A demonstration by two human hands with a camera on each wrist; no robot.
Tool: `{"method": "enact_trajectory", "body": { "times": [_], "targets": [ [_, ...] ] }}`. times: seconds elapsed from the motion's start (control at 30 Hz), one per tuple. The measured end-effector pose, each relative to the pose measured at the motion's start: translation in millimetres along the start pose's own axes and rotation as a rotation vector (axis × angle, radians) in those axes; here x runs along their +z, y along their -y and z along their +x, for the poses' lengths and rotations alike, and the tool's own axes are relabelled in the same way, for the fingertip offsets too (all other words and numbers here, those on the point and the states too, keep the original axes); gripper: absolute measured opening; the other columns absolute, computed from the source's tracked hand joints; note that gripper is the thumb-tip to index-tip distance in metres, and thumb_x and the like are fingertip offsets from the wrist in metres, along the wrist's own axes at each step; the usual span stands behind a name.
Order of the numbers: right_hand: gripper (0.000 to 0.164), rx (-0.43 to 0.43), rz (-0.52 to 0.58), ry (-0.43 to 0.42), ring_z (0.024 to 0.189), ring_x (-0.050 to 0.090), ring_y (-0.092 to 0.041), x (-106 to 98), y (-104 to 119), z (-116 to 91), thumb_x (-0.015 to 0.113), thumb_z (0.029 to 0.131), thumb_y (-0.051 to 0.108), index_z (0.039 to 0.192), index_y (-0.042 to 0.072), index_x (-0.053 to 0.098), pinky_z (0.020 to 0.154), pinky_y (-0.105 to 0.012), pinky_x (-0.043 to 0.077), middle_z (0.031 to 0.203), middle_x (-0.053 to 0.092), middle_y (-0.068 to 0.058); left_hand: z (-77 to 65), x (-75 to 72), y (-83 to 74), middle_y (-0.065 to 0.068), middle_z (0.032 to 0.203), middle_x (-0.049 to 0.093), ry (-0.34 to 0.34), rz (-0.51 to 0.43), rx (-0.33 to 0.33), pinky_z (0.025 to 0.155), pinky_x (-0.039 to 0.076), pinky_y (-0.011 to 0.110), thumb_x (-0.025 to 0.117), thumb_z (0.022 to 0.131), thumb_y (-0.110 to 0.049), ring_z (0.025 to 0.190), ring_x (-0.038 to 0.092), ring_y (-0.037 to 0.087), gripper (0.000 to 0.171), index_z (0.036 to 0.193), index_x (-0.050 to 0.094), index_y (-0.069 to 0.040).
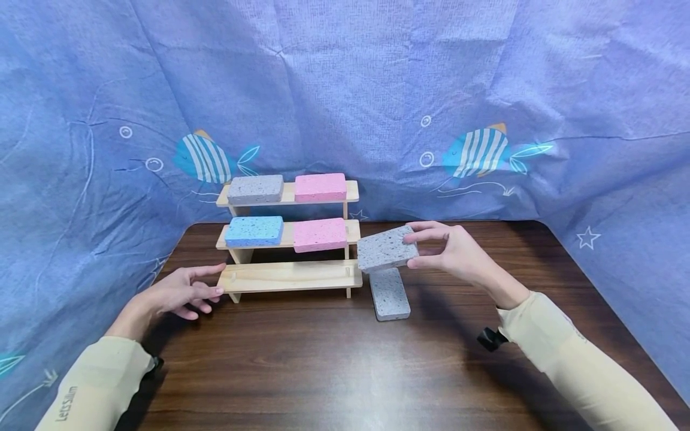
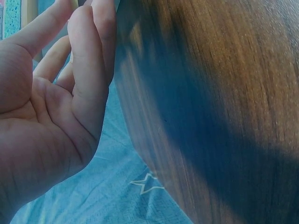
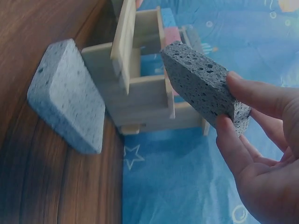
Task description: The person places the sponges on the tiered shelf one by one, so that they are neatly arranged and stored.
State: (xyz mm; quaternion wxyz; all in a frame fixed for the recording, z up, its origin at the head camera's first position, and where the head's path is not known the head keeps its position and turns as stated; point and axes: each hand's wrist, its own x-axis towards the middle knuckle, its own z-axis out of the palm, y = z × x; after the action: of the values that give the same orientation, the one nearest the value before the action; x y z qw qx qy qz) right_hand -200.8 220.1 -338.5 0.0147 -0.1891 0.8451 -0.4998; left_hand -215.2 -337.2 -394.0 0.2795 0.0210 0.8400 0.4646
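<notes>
My right hand pinches a grey porous sponge by its right end, between thumb and fingers. It is held tilted in the air beside the right end of the lowest shelf board. A second grey sponge lies flat on the table just below it; the right wrist view shows both the held sponge and the lying sponge. At the board's left end, my left hand holds the wood between thumb and index finger, its other fingers loose below. The lowest board bears nothing.
The three-step wooden rack carries a grey sponge and pink sponge on top, a blue sponge and pink sponge in the middle. A dark wooden table lies beneath; a blue fish-print cloth hangs behind.
</notes>
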Motion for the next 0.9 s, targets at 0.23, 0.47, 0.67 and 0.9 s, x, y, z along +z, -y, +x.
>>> {"method": "enact_trajectory", "body": {
  "times": [0.23,0.47,0.67,0.9],
  "targets": [
    [0.046,-0.04,0.214,0.06,0.117,0.065,-0.03,19,11,-3,0.089,0.078,0.009,0.121,0.004,0.074,0.091,-0.037,0.055,0.144,0.055,-0.008,0.8,-1.2,-0.3,0.015,0.11,0.072,0.0,0.007,0.0,0.058,0.058,0.036,0.071,0.098,-0.027,0.08,0.07,0.023,0.085,0.163,0.019,-0.011],
    [0.042,-0.088,0.365,0.111,0.115,0.065,-0.035,59,14,6,0.085,0.08,0.0,0.12,-0.004,0.071,0.092,-0.038,0.055,0.144,0.054,-0.016,0.8,-0.1,-0.1,0.015,0.109,0.072,-0.001,0.0,0.0,0.057,0.058,0.036,0.071,0.097,-0.027,0.079,0.07,0.023,0.085,0.163,0.019,-0.011],
    [0.041,-0.114,0.402,0.15,0.115,0.065,-0.037,92,18,22,0.084,0.08,-0.002,0.119,-0.003,0.072,0.096,-0.044,0.053,0.143,0.054,-0.015,0.8,0.9,-0.3,0.015,0.11,0.072,-0.001,-0.002,0.002,0.057,0.058,0.035,0.071,0.097,-0.026,0.079,0.069,0.023,0.085,0.163,0.019,-0.012],
    [0.039,-0.109,0.376,0.201,0.119,0.064,-0.03,128,26,43,0.086,0.081,0.005,0.118,0.003,0.075,0.1,-0.043,0.05,0.141,0.057,-0.008,-1.3,1.4,-0.6,0.016,0.11,0.072,-0.008,-0.005,-0.013,0.058,0.058,0.036,0.071,0.098,-0.027,0.078,0.069,0.023,0.084,0.163,0.019,-0.012]
  ]
}}
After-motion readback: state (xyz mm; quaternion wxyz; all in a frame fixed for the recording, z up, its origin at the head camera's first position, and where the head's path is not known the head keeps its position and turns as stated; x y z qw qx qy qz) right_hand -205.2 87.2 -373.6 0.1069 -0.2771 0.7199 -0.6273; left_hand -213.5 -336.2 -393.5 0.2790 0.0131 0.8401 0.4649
